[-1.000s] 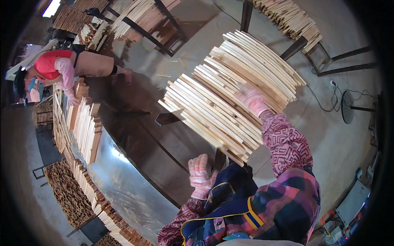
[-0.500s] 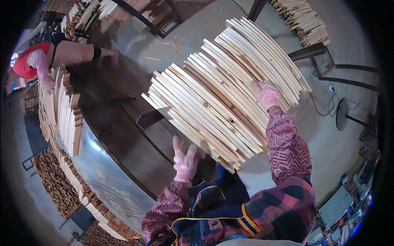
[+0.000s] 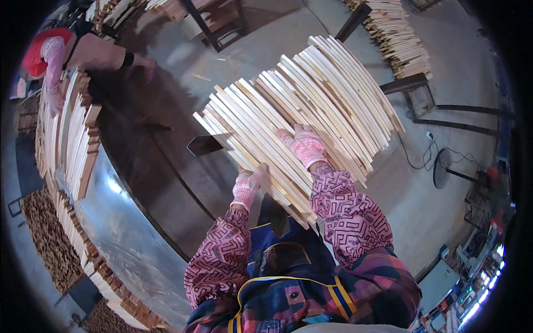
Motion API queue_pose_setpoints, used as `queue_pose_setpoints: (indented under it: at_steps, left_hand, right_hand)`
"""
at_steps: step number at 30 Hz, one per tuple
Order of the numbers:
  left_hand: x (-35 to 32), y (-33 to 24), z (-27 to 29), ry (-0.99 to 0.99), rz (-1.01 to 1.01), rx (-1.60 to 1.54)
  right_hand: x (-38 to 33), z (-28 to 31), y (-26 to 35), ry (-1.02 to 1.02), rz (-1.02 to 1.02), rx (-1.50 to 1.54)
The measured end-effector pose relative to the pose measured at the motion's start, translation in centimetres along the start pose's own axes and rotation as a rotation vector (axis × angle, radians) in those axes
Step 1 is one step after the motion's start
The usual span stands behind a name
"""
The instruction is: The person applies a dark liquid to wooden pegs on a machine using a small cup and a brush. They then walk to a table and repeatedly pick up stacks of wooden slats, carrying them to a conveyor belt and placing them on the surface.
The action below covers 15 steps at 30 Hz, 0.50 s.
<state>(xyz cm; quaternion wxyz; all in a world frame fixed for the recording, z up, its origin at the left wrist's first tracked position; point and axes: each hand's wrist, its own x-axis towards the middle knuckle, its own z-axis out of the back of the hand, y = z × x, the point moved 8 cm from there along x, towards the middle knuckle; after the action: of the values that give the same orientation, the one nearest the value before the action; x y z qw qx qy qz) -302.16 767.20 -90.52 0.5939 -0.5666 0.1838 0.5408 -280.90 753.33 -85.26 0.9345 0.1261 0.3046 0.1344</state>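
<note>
Layer of pale wooden strips (image 3: 344, 100) between and beyond two gloved hands; the right hand (image 3: 304, 146) over its top, the left hand (image 3: 248, 186) at its left edge.
The strips lie side by side, long axes slanting from upper left to lower right – across the line of the forearms; the right hand is nearer the middle of the layer, the left beside the outermost strips; the right fingers are loosely parted on the wood, the left thumb and fingers part-spread against the edge, but whether either pinches a strip I cannot tell; the left fingertips' undersides are hidden, as is most of the dark metal support (image 3: 204, 145) beneath; a co-worker (image 3: 94, 51) is cut off at the upper-left rim.
</note>
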Motion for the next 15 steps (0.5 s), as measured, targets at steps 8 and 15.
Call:
queue_pose_setpoints:
  at_steps: [8,15]
  left_hand:
    - [-5.3,-5.3,-1.2,0.031,-0.214,-0.155]
    - [-9.1,-9.0,-6.2,0.46,-0.247,-0.158]
  right_hand:
    - [0.8,2.5,-0.7,-0.041,-0.053,0.098]
    - [-1.0,11.7,-3.2,-0.193,0.028,0.039]
